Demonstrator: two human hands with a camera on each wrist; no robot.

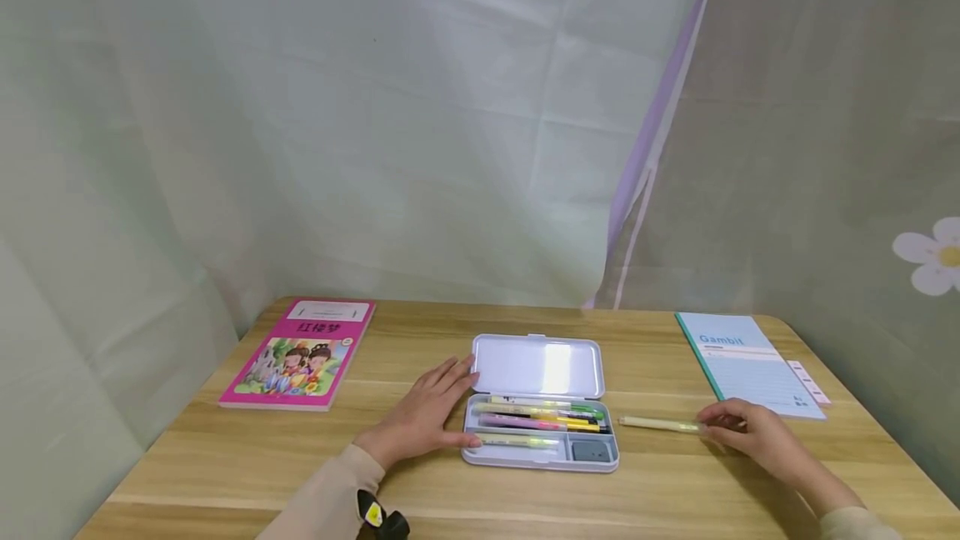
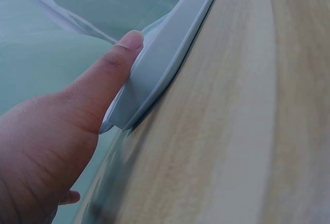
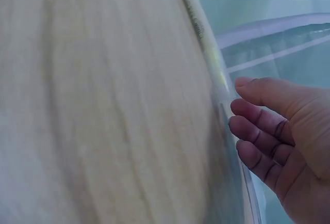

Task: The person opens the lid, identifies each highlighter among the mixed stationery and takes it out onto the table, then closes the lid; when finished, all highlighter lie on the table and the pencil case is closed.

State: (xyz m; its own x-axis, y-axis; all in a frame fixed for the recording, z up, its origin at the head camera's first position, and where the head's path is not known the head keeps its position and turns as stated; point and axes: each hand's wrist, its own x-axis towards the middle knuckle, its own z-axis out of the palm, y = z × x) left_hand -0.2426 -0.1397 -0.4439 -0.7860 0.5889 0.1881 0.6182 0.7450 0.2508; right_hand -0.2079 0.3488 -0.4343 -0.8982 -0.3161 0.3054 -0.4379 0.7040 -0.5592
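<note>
A white pencil case [image 1: 540, 466] lies with its lid folded back. Several pens and highlighters [image 1: 525, 422] fill its rear compartment, a pale yellow highlighter [image 1: 517, 441] its front one, and a dark grey eraser [image 1: 591, 451] the corner. My left hand [image 1: 420, 415] rests at the case's left side, fingers extended by the lid, thumb [image 2: 116, 61] on the rim. A pale yellow pen [image 1: 656, 423] lies on the table right of the case. My right hand [image 1: 753, 436] has its thumb and bent fingers [image 3: 258, 111] right at the pen's right end; I cannot tell whether they pinch it.
A pink picture-cover book [image 1: 300, 357] lies at the table's back left. On the right is a light blue notebook [image 1: 750, 369], with a pinkish card [image 1: 810, 382] partly under it. Pale curtains [image 1: 450, 123] hang behind the wooden table [image 1: 420, 494].
</note>
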